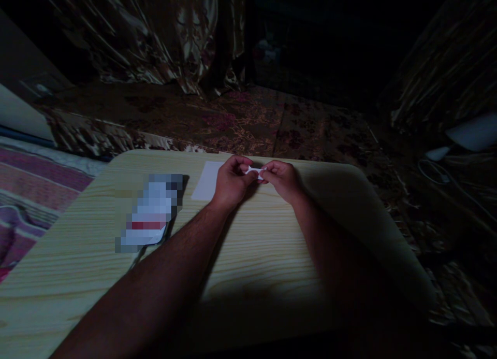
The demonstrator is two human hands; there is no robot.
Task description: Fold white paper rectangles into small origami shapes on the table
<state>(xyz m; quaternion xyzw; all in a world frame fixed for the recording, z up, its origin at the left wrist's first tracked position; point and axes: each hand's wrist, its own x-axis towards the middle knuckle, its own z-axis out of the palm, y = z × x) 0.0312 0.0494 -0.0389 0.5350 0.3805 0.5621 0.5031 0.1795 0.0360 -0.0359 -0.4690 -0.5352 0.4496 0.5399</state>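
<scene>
Between my two hands is a small piece of white paper (pixel 255 171), with pointed corners showing at its upper edge. My left hand (pixel 232 182) pinches its left side between thumb and fingers. On the other side my right hand (pixel 282 180) grips it the same way, thumb in front. Both hands are just above the far part of the wooden table, and the fingertips partly cover the paper. A flat white sheet (pixel 205 182) lies on the table left of my left hand, which hides its right part.
A phone-like device (pixel 155 209), blurred out, lies on the light wooden table (pixel 264 255) at the left, a cable at its near end. Striped fabric (pixel 34 188) is left of the table. Behind are patterned covers (pixel 233 120) and curtains. A white cable (pixel 433 171) lies at the right.
</scene>
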